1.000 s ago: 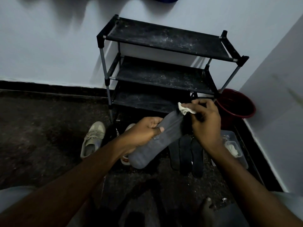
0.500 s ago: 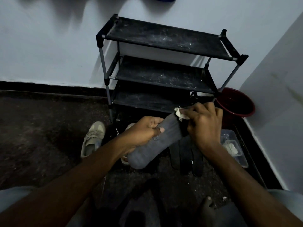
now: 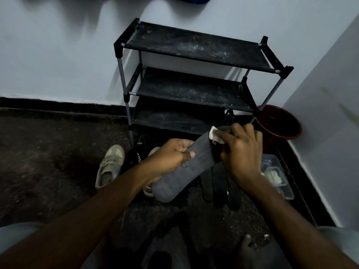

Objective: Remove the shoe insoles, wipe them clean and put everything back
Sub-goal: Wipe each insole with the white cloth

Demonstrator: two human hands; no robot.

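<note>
My left hand (image 3: pixel 171 156) grips a grey insole (image 3: pixel 184 171) around its middle, holding it tilted with the far end raised. My right hand (image 3: pixel 240 152) pinches a small white wipe (image 3: pixel 214 135) and presses it on the insole's upper end. Three dark insoles (image 3: pixel 219 183) lie side by side on the floor below my right hand. A beige sneaker (image 3: pixel 109 166) lies on the floor to the left; a second shoe (image 3: pixel 148 189) is mostly hidden behind my left hand and the insole.
A black three-tier shoe rack (image 3: pixel 194 78) stands against the white wall. A dark red bucket (image 3: pixel 279 121) sits in the corner to its right. A clear plastic box (image 3: pixel 277 177) with white wipes lies by the right wall. The floor is dark carpet.
My right hand with the wipe has slid down from the insole's tip onto its upper part. The left hand keeps its grip on the insole.
</note>
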